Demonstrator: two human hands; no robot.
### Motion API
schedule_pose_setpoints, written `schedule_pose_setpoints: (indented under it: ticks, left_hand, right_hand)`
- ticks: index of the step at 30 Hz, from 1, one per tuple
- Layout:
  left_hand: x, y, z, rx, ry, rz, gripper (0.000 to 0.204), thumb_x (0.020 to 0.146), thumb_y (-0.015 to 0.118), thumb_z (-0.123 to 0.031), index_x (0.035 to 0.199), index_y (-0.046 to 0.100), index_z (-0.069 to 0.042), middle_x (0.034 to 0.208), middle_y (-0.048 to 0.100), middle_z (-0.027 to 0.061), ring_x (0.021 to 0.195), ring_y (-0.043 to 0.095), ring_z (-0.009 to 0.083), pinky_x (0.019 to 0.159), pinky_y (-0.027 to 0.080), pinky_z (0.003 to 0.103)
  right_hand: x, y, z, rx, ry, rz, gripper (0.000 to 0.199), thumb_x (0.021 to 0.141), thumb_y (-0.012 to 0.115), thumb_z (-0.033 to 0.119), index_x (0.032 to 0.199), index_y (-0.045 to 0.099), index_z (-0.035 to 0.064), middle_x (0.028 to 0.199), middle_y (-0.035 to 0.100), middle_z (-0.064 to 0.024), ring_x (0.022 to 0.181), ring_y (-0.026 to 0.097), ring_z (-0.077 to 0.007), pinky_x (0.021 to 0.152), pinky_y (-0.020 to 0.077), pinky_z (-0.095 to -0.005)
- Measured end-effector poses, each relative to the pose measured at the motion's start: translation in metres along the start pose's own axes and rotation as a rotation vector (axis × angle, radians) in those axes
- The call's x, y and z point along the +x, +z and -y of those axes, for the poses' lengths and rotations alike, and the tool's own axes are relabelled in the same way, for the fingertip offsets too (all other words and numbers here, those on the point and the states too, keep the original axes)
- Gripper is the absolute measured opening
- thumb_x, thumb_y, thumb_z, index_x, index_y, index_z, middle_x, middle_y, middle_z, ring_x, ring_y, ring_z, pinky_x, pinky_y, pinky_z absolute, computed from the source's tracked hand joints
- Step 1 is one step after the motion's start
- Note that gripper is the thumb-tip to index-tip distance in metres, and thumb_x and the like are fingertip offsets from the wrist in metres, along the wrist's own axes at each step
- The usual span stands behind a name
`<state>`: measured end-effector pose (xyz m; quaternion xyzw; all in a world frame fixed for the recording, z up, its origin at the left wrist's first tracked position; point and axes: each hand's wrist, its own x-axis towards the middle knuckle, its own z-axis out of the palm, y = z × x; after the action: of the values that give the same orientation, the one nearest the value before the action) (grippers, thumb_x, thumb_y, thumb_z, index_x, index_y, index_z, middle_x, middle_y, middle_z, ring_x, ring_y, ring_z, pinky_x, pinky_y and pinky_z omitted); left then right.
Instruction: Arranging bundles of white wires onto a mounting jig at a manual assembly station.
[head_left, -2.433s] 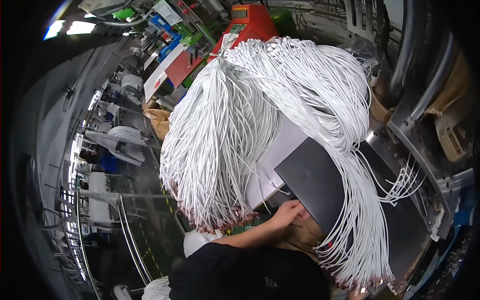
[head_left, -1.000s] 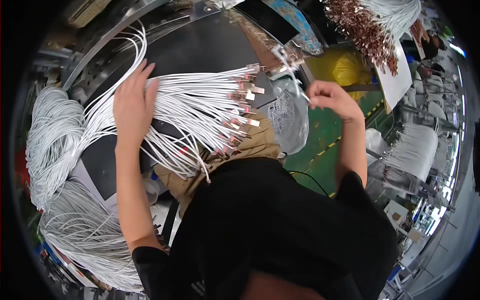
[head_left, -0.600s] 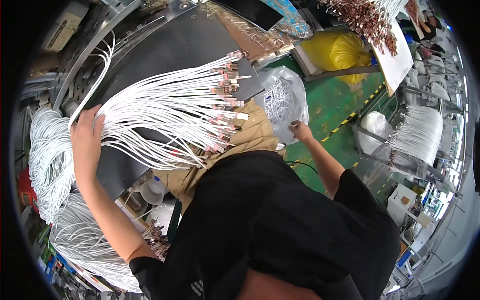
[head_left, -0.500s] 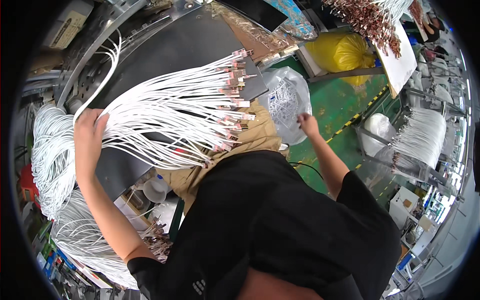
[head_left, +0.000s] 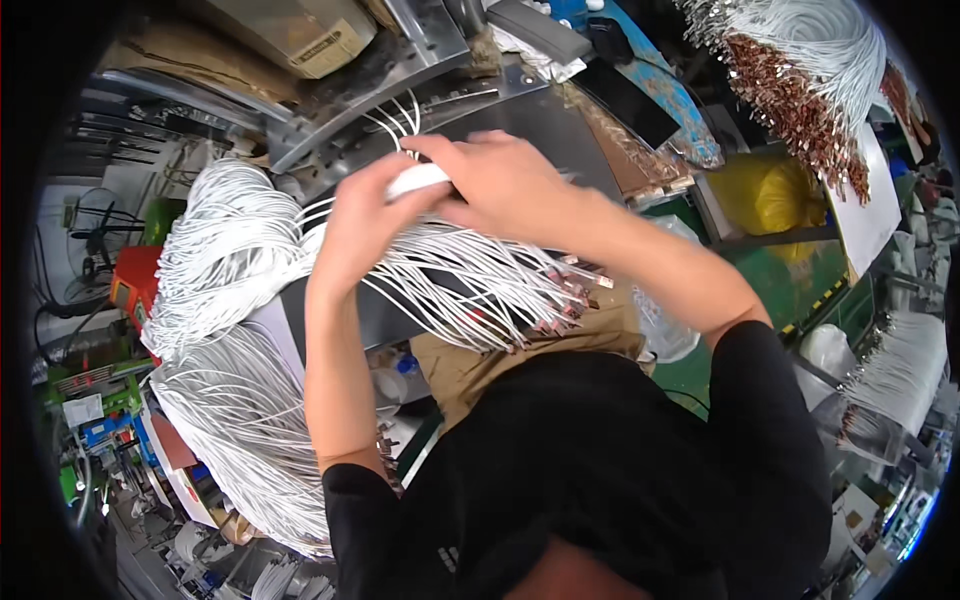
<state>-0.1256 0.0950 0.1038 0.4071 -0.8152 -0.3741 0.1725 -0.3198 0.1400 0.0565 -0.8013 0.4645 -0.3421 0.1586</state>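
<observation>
Both of my hands meet over a sheaf of white cables (head_left: 450, 262) lying across a dark worktop. My left hand (head_left: 362, 218) has its thumb and fingers curled round a thick white strand of cables (head_left: 418, 180). From the other side my right hand (head_left: 500, 185), slightly smeared by motion, closes on that same strand. A few loose cable ends (head_left: 405, 115) stick up beyond the fingers. The sheaf fans out toward my lap, ending in metal USB-type connectors (head_left: 565, 305). My palms hide part of the strand.
Coiled white cables (head_left: 225, 245) are heaped at the left, with another cable pile (head_left: 240, 430) below. A clear plastic bag (head_left: 665, 325) hangs right of my lap. A metal frame (head_left: 370, 95) borders the worktop's far side. A yellow bag (head_left: 765, 195) stands at the right.
My right hand has come from beside the plastic bag to the cables and closed on the strand with my left. The view has shifted, and the left hand now sits farther right.
</observation>
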Motion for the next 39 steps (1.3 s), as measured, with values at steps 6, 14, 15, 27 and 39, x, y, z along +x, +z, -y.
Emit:
schedule_pose_setpoints:
  ticks: [6,14,15,27,39]
  left_hand:
    - [-0.035,-0.029,0.091,-0.174,-0.022,-0.276,0.027,0.099,0.06,-0.023,0.102,0.064,0.003,0.083,0.069,0.0106,0.074,0.063,0.0187,0.072,0.048,0.034]
    - [-0.024,-0.025,0.084,0.094,-0.139,-0.451,0.029,0.099,0.057,-0.027,0.098,0.067,0.0,0.085,0.069,0.0174,0.077,0.066,0.0312,0.073,0.05,0.04]
    - [-0.025,-0.024,0.084,0.091,-0.142,-0.457,0.029,0.099,0.057,-0.027,0.098,0.067,0.0,0.085,0.069,0.0174,0.077,0.066,0.0312,0.073,0.05,0.04]
    - [-0.008,-0.001,0.012,0.14,-0.121,-0.023,0.033,0.101,0.056,-0.034,0.097,0.07,-0.004,0.079,0.069,0.0107,0.074,0.067,0.0251,0.065,0.05,0.04]
    - [-0.028,0.05,0.005,-0.885,-0.446,0.325,0.028,0.105,0.051,-0.025,0.114,0.063,0.0,0.065,0.045,-0.0076,0.053,0.036,0.004,0.046,0.025,0.02]
  right_hand:
    - [0.051,-0.043,0.011,-0.527,-0.192,0.018,0.035,0.085,0.071,0.022,0.115,0.061,0.0057,0.09,0.065,-0.0081,0.104,0.064,-0.0303,0.084,0.0521,-0.0439]
    - [0.023,0.009,-0.049,-0.274,0.29,0.348,0.02,0.091,0.059,0.013,0.109,0.063,0.0063,0.091,0.067,-0.0142,0.094,0.067,-0.0337,0.077,0.0539,-0.0453]
    - [0.016,-0.006,-0.058,-0.322,0.265,0.245,0.02,0.091,0.058,0.013,0.109,0.062,0.0064,0.093,0.067,-0.0163,0.092,0.068,-0.0356,0.078,0.0533,-0.0482]
    - [-0.007,-0.047,-0.049,-0.442,0.025,0.06,0.011,0.083,0.063,0.012,0.093,0.062,0.0087,0.099,0.067,-0.0113,0.092,0.065,-0.0296,0.077,0.0512,-0.038]
    - [0.015,-0.027,-0.088,0.429,0.256,-0.235,0.027,0.092,0.061,0.018,0.115,0.067,0.0063,0.108,0.069,-0.007,0.1,0.065,-0.0223,0.086,0.052,-0.0359]
